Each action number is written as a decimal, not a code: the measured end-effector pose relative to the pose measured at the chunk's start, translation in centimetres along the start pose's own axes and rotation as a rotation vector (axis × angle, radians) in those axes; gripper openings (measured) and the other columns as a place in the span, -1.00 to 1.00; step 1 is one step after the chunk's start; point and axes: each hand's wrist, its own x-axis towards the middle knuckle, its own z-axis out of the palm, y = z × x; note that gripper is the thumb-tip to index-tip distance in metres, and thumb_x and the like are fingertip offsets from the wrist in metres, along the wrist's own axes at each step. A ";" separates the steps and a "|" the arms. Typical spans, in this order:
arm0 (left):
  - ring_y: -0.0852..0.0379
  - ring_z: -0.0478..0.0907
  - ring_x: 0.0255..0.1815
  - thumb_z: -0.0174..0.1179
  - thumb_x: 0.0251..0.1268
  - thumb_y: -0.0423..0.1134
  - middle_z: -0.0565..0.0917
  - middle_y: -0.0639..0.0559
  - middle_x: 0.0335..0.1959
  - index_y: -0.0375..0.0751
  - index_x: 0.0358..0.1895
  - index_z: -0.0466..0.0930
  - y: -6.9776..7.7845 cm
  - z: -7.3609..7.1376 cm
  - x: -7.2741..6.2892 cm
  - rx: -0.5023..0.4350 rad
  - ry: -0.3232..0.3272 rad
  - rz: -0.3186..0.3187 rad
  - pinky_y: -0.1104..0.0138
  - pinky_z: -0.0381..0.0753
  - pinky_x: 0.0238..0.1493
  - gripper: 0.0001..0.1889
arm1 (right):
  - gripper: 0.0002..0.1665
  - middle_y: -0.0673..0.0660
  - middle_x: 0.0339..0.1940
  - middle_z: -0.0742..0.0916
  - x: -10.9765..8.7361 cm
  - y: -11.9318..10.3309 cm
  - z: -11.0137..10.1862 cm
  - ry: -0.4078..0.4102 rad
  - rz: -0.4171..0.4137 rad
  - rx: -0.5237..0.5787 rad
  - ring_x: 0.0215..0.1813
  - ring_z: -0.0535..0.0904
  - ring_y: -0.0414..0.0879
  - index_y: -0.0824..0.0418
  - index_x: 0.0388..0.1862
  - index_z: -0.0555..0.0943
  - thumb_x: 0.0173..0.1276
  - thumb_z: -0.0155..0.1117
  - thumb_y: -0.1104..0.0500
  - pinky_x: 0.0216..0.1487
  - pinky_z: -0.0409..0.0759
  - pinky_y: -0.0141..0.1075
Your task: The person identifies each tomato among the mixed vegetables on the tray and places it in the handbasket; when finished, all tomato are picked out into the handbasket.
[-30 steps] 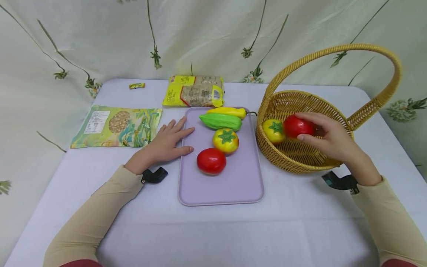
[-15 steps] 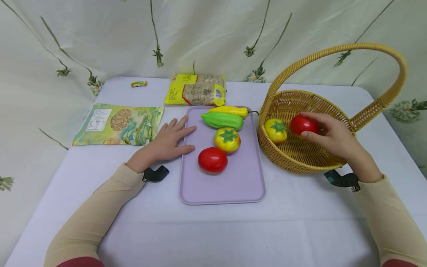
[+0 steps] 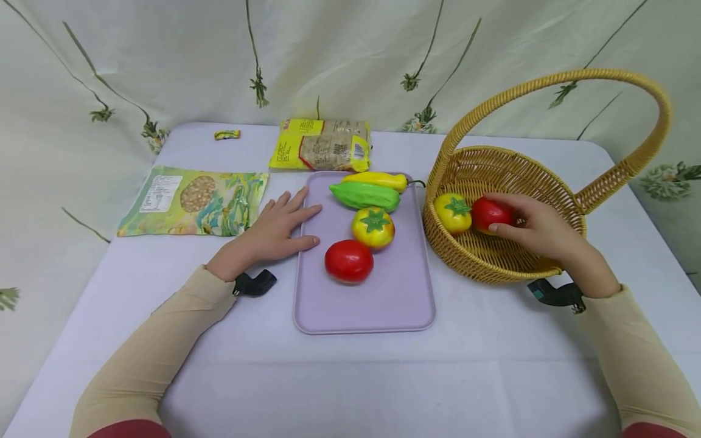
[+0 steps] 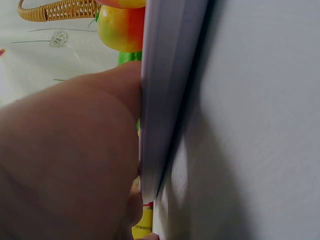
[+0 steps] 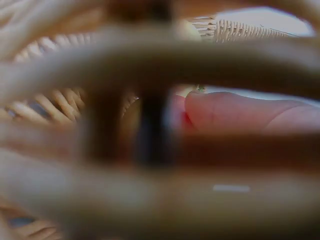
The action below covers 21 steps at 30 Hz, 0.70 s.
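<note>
Between the curled fingers and thumb of the right hand (image 3: 539,226), a glossy, smooth red tomato (image 3: 489,214) is pinched inside a woven wicker basket (image 3: 465,263); whether its weight is borne by the basket floor cannot be told. Just beyond it, on the left-hand side, a rounded yellow tomato (image 3: 446,222) capped by a green star-shaped calyx is held in the same basket, over which a tall wrapped handle is arched. In the right wrist view, most is blurred by close wicker strands.

The left hand (image 3: 274,231) is laid spread, palm down, with its thumb and fingertips set over the near edge of a matte lilac tray (image 3: 367,310). To that hand's right, an oval red tomato (image 3: 348,261), a red-tinged yellow tomato (image 3: 373,237), a ribbed green pepper (image 3: 364,196) and a slim, dark-stemmed yellow pepper (image 3: 378,180) are carried.

Beside the left hand, a shiny green packet (image 3: 219,201) is printed with pale beans; beyond the hand are placed a yellow-and-clear bag (image 3: 323,145) marked with a barcode and a small wrapped candy (image 3: 227,134). Their lettering is too small to be read. The counter (image 3: 361,389) is covered in white and backed by a pale, flower-printed curtain (image 3: 339,55).
</note>
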 end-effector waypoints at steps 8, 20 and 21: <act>-0.45 -0.25 0.68 0.16 0.40 0.13 -0.13 -0.19 0.72 0.01 0.59 0.24 0.1 0.0 0.1 0.006 -0.002 0.000 -0.36 -0.27 0.60 -0.25 | -0.24 0.42 0.42 0.48 0.0 0.1 0.1 -0.053 0.016 0.031 0.31 0.43 0.37 0.23 0.54 0.32 0.36 0.21 0.40 0.28 0.45 0.38; -0.45 -0.26 0.68 0.16 0.41 0.12 -0.14 -0.18 0.72 0.00 0.60 0.22 -0.1 0.1 0.0 0.007 -0.001 0.001 -0.35 -0.29 0.60 -0.25 | -0.16 0.44 0.42 0.47 0.3 0.1 0.3 -0.046 -0.017 0.003 0.30 0.45 0.41 0.24 0.56 0.26 0.34 0.34 0.38 0.23 0.52 0.39; -0.45 -0.26 0.68 0.16 0.41 0.12 -0.14 -0.18 0.72 0.00 0.60 0.22 -0.1 0.1 0.0 0.007 -0.002 0.001 -0.35 -0.29 0.60 -0.25 | -0.16 0.43 0.41 0.48 0.3 0.1 0.3 -0.042 -0.010 -0.002 0.29 0.46 0.40 0.24 0.57 0.25 0.35 0.35 0.36 0.22 0.54 0.37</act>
